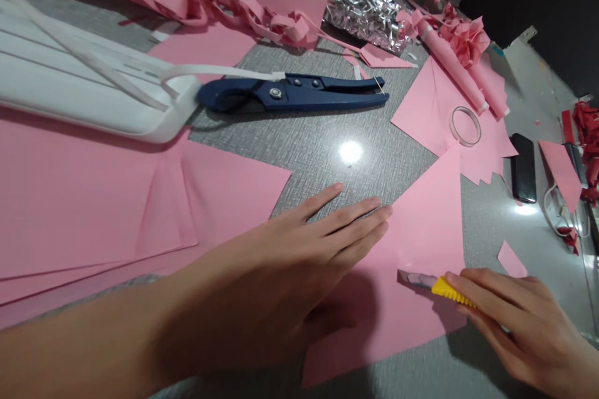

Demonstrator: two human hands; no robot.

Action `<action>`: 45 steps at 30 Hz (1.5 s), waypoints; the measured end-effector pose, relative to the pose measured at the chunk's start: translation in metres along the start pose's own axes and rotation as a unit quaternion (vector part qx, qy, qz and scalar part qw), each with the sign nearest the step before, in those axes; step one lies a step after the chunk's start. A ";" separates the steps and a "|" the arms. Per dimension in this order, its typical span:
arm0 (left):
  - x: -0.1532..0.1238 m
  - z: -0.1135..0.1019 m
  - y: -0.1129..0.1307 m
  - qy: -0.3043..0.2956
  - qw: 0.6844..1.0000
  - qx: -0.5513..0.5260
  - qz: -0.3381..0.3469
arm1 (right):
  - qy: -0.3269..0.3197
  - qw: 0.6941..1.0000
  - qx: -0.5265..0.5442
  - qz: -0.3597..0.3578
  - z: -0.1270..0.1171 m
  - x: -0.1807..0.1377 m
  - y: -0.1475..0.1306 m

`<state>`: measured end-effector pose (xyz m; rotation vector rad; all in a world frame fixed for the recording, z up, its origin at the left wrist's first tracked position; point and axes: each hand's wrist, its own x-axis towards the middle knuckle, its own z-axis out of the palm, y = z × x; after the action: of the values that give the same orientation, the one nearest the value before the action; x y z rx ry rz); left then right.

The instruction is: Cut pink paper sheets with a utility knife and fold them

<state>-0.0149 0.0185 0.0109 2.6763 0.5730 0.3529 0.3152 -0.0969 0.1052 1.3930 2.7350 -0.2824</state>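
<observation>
My left hand (299, 262) lies flat with fingers stretched out, pressing on the left edge of a pink folded paper sheet (421, 224) on the grey table (327, 137). My right hand (519, 324) grips a yellow utility knife (444, 288). Its bare blade (414, 278) rests on the pink sheet near the sheet's right edge.
Blue-handled scissors (290, 95) lie behind my hands. A white strip bundle (70, 75) and a stack of large pink sheets (93, 199) sit at left. Pink paper chain, foil (365, 3), rolled pink paper (452, 65), a tape ring (465, 126) and a black phone (523, 168) lie at the back right.
</observation>
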 end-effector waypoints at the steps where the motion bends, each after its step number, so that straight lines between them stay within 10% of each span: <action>1: 0.000 0.000 0.001 0.001 1.000 0.004 0.001 | -0.002 1.000 -0.001 0.003 0.000 -0.001 0.001; 45: -0.003 0.003 -0.003 -0.003 1.000 0.001 -0.001 | -0.005 1.000 0.004 0.024 -0.004 -0.010 0.009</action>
<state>-0.0178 0.0190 0.0062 2.6765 0.5748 0.3439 0.3282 -0.0993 0.1091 1.4525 2.6912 -0.2976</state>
